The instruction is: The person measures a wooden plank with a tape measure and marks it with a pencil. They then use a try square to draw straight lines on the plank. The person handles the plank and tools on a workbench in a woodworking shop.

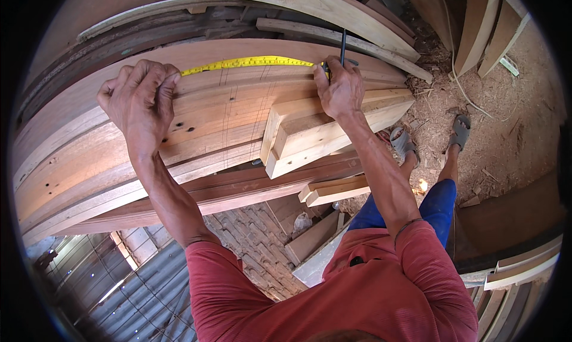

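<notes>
A yellow tape measure [256, 61] is stretched across a row of long reddish wooden boards [202, 118]. At its left end, my left hand [142, 100] is closed, pinching the tape blade between thumb and fingers. My right hand [342, 90] grips the other end, where the tape's case is mostly hidden under the fingers. A dark, thin pencil-like stick [344, 43] pokes up from between the fingers of that same hand. Thin dark lines run across the boards below the tape, between my two hands.
Pale wooden blocks [322, 136] lie on the boards below my right hand. More planks [339, 20] rest behind the boards. Wood shavings cover the floor [494, 139] at right, around sandalled feet [405, 142]. Corrugated sheets and wire mesh [143, 300] are at lower left.
</notes>
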A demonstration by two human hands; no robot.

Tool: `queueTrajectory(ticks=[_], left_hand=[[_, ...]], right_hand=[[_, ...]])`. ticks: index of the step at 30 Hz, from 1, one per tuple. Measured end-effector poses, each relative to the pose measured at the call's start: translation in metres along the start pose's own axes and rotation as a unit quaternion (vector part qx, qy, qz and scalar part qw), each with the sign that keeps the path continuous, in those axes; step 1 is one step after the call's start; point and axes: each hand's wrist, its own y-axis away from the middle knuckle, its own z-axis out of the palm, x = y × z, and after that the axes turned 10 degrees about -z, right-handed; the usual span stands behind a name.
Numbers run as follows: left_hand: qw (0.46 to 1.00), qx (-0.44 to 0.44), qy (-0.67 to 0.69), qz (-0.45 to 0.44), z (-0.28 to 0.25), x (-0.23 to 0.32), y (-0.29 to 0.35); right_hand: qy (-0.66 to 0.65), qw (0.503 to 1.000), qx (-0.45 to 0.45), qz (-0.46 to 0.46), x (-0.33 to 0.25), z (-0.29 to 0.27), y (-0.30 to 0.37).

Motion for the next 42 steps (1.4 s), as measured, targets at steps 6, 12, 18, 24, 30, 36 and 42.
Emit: queueTrajectory(ticks=[6, 12, 18, 24, 30, 36, 42], left_hand=[[1.0, 0.006, 0.01, -0.002, 0.0, 0.001, 0.0], [1.0, 0.0, 0.015, -0.009, -0.003, 0.003, -0.001], [1.0, -0.008, 0.014, -0.011, -0.004, 0.002, -0.001], [1.0, -0.004, 0.019, -0.011, -0.003, 0.002, -0.001], [0.999, -0.01, 0.032, -0.011, -0.004, 0.001, -0.001], [0.999, -0.001, 0.042, -0.008, -0.003, 0.001, -0.001], [0.999, -0.005, 0.038, -0.017, -0.003, 0.002, 0.0]], right_hand=[[-0.011, 1.0, -0.01, 0.011, -0.002, -0.002, 0.0], [0.005, 0.999, -0.045, 0.029, -0.005, -0.007, -0.003], [-0.005, 0.999, -0.037, 0.015, -0.005, -0.008, -0.005], [-0.019, 0.999, -0.043, 0.026, -0.005, -0.011, -0.005], [-0.017, 0.998, -0.055, 0.021, -0.007, -0.016, -0.007], [-0.035, 0.999, -0.03, 0.016, -0.007, -0.02, -0.007], [-0.023, 0.999, -0.039, 0.004, -0.004, -0.022, -0.011]])
